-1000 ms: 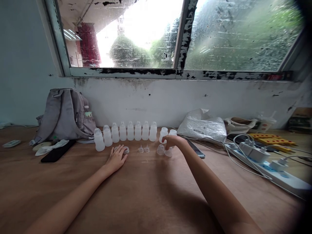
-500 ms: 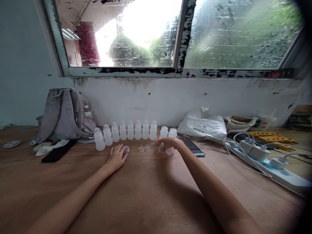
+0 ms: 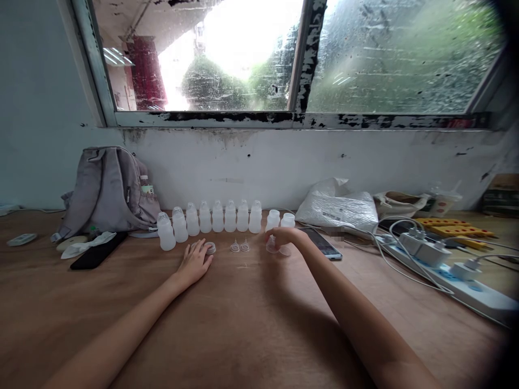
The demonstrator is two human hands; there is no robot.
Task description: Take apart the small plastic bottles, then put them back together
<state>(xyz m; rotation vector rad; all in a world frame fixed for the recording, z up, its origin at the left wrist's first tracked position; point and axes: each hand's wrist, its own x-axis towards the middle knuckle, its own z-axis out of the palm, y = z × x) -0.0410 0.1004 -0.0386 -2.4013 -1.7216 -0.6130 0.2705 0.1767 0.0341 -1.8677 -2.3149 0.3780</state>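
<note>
My left hand (image 3: 197,260) lies on the table with its fingers stretched out, partly over a white ring collar (image 3: 210,248). Whatever is under the fingertips is hidden. My right hand (image 3: 287,235) reaches down with bent fingers and grips a clear dome cap (image 3: 272,247). A second clear cap (image 3: 285,250) is right beside it, partly behind my wrist. Between the hands, two clear bottle nipples (image 3: 235,247) stand on the table. Behind them runs a row of several frosted baby bottles (image 3: 217,220) with caps on. Two open bottles (image 3: 273,219) without tops stand at its right end.
A grey backpack (image 3: 107,189) leans by the wall, with a black phone (image 3: 97,252) and tissue (image 3: 87,246) before it. To the right are another phone (image 3: 322,243), a silver bag (image 3: 338,208) and a power strip (image 3: 462,283) with looping cables.
My right hand and the clear cap in its fingers have shifted very slightly right and away from me. My left hand has stayed in place.
</note>
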